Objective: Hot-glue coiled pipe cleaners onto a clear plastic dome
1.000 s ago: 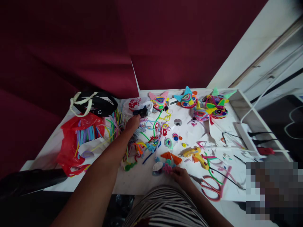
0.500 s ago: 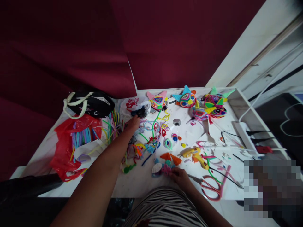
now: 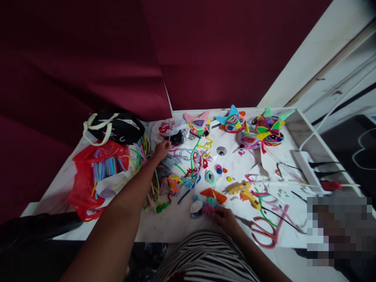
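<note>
My left hand [image 3: 162, 150] reaches to the back of the table, beside a white plastic bag [image 3: 157, 128] and a dark round item [image 3: 178, 138]. A short pink pipe cleaner [image 3: 169, 139] shows at its closed fingertips. Below the wrist lies a bundle of grey pipe cleaners [image 3: 165, 166]. Close to the front edge, my right hand [image 3: 225, 219] has its fingers curled on a pink pipe-cleaner shape [image 3: 208, 208], part of a small colourful piece. A white oval tag [image 3: 196, 206] and orange triangles [image 3: 219, 196] adjoin it.
Scissors [image 3: 264, 234] and a yellow glue gun [image 3: 245, 192] lie to the right, with a power strip [image 3: 307, 168] beyond. Several finished pipe-cleaner animal faces [image 3: 234, 122] stand at the back. A red bag [image 3: 85, 172] and a black handbag [image 3: 117, 127] occupy the left.
My left hand has drawn back slightly to the left from the dark item, and a pink strip now shows at its fingertips. My right hand stays at the pink shape.
</note>
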The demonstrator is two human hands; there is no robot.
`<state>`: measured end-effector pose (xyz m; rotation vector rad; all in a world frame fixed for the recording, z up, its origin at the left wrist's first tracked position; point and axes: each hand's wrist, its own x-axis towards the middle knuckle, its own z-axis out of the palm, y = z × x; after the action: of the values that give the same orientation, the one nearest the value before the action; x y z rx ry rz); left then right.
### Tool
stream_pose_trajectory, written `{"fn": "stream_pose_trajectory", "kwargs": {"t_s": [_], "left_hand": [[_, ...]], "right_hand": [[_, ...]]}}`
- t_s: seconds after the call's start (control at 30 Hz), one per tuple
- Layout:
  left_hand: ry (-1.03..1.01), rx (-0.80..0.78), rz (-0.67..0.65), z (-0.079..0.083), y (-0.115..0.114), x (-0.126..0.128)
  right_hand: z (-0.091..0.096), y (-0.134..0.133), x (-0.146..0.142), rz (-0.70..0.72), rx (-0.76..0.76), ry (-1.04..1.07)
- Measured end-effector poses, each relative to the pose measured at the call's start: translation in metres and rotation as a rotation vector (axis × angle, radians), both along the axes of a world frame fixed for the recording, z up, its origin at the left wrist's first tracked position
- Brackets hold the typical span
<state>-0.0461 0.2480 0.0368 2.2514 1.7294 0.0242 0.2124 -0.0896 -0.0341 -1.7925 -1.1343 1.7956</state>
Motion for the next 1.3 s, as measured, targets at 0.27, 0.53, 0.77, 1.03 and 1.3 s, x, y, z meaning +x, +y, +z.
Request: {"fn": "stream_pose_trajectory", "kwargs": {"t_s": [0.27, 0.53, 0.77, 1.03, 1.3], "left_hand": [[0.029, -0.033, -0.116, 0.003, -0.008, 0.0], [0.11, -0.035, -0.087, -0.004, -0.009, 0.022], [0.165, -0.052, -0.089, -0.009, -0.007, 0.031], [0.163, -0.084, -0.069, -0.008, 0.0, 0.032], [0.139, -0.079, -0.06, 0.002, -0.001, 0.036]], "right_hand": [[-0.005, 0.002, 0.001, 0.005, -0.035, 0.005], [-0.005, 0.002, 0.002, 0.008, -0.053, -0.003], [-0.004, 0.002, 0.002, -0.008, -0.058, 0.001], [-0.007, 0.002, 0.001, -0.025, -0.051, 0.005], [-0.009, 0.001, -0.001, -0.046, -0.041, 0.014]]}}
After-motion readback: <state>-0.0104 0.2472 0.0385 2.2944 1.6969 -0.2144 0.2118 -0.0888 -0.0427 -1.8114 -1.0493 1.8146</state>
